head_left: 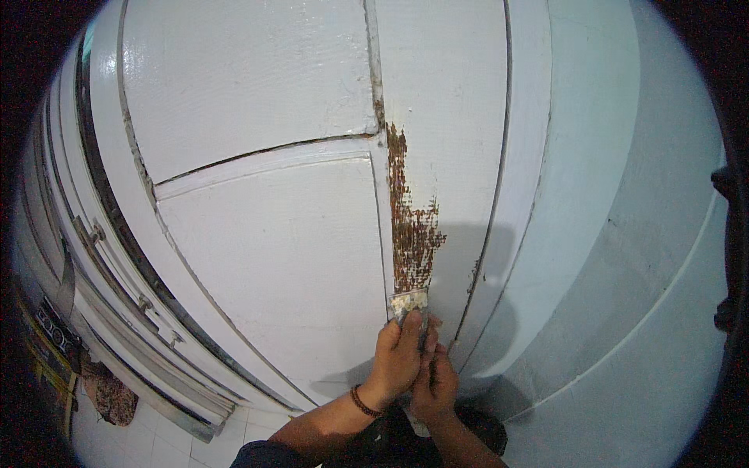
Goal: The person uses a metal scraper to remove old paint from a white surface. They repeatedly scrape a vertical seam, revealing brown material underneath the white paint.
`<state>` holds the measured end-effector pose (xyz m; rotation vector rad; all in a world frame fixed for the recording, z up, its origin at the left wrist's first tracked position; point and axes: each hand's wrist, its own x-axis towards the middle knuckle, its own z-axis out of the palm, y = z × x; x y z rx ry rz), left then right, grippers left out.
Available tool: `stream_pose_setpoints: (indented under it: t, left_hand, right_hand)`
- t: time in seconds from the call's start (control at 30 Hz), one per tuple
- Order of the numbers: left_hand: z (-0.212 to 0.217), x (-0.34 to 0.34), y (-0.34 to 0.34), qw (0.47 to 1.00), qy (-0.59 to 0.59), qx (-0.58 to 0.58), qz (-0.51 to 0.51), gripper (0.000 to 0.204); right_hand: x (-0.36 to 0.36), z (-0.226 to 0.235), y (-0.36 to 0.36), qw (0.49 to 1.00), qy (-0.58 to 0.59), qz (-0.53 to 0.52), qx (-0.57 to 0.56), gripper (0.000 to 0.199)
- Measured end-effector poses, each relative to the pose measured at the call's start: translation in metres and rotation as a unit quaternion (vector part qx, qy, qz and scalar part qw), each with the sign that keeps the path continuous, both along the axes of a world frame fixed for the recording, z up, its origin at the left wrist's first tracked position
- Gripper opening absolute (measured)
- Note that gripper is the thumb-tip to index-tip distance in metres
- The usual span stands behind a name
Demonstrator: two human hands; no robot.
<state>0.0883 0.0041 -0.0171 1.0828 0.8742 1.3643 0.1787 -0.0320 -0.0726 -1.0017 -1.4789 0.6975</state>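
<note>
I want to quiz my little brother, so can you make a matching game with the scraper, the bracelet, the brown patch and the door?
Things:
1. Scraper
2. Bracelet
3. Brown patch
4. Door

Places and colours:
A. Around the left wrist
B. Mostly white
C. Held in the left hand
D. Just above the scraper's blade in the picture

Right pairs: 1-C, 2-A, 3-D, 4-B
</note>
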Motion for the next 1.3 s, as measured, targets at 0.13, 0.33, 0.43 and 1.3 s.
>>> stream_pose_setpoints:
  t: [0.13, 0.33, 0.43, 1.3]
  left_hand:
    - [0.001, 0.0, 0.0, 0.997, 0.027, 0.067, 0.014, 0.038]
    - [0.005, 0.004, 0.001, 0.998, 0.006, 0.057, 0.031, 0.042]
    - [0.01, 0.005, 0.002, 0.993, 0.042, 0.1, 0.047, 0.043]
    - [0.011, 0.004, -0.001, 0.997, 0.007, 0.07, 0.025, 0.043]
  right_hand:
    - [0.002, 0.006, -0.001, 1.0, -0.009, 0.003, -0.029, 0.044]
    - [0.002, 0.014, -0.003, 1.0, -0.022, 0.001, -0.007, 0.045]
    - [0.005, 0.017, -0.002, 0.999, -0.035, -0.006, 0.007, 0.046]
    - [-0.002, 0.002, 0.003, 0.999, 0.033, 0.011, 0.017, 0.041]
